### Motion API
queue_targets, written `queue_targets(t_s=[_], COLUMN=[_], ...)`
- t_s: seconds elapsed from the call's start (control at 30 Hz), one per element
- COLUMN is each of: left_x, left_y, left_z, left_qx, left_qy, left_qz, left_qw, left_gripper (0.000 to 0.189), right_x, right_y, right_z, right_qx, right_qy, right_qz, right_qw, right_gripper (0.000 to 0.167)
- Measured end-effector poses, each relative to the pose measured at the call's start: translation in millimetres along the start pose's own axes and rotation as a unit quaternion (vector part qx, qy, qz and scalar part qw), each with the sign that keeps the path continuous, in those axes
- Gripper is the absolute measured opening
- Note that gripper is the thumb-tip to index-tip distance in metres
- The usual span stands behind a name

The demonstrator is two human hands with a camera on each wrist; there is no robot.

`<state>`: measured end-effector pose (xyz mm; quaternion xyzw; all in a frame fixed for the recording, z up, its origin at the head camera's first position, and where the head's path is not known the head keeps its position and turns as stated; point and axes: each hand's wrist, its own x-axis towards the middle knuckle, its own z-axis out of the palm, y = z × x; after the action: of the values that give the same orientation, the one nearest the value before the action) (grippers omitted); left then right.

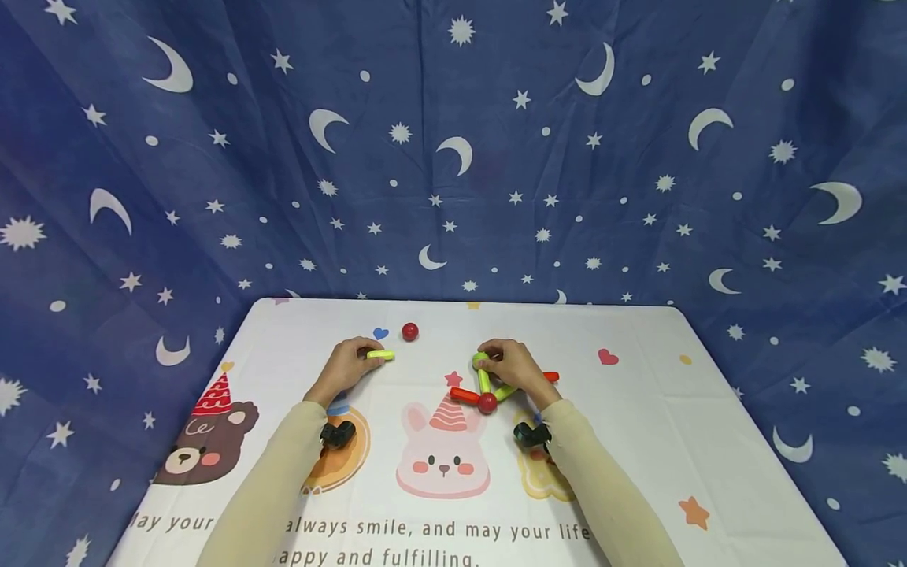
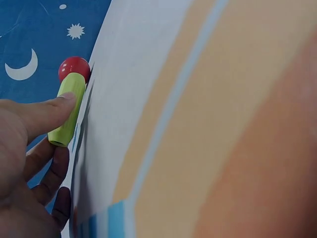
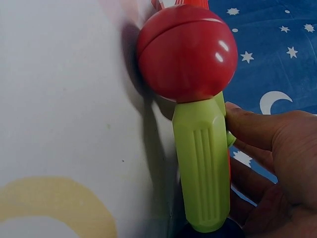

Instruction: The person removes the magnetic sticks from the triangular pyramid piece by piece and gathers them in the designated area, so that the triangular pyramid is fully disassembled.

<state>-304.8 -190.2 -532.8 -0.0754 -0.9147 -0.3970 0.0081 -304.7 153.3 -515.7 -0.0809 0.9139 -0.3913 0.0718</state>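
Blue star-and-moon fabric [image 1: 496, 220] is hanging behind your table, where a white printed cloth [image 1: 708, 433] is spreading beneath everything. Beyond the bunny print [image 1: 442, 476], toward its right, a stick-and-ball frame [image 1: 484, 383] is fanning out from a red hub ball [image 1: 486, 403]. Your right hand [image 1: 513, 363] is pinching its green ball [image 1: 479, 361], probably to steady it. Your left hand [image 1: 349, 359] is gripping a loose yellow-green rod [image 1: 381, 355], apparently keeping one end exposed. Nearby, a spare red ball [image 1: 410, 331] is sitting untouched.
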Motion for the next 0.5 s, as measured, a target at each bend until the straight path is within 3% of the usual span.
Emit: queue_targets(t_s=[0.5], left_x=[-0.7], left_y=[0.3], left_z=[0.0], left_qx=[-0.004], left_qy=[-0.019], left_qz=[-0.022], left_qw=[0.9996], left_gripper=[0.029], right_x=[-1.5], right_y=[-1.1], right_z=[-1.0], right_qx=[0.001], right_qy=[-0.002], right_qz=[0.001], right_qw=[1.0000], right_gripper=[0.026])
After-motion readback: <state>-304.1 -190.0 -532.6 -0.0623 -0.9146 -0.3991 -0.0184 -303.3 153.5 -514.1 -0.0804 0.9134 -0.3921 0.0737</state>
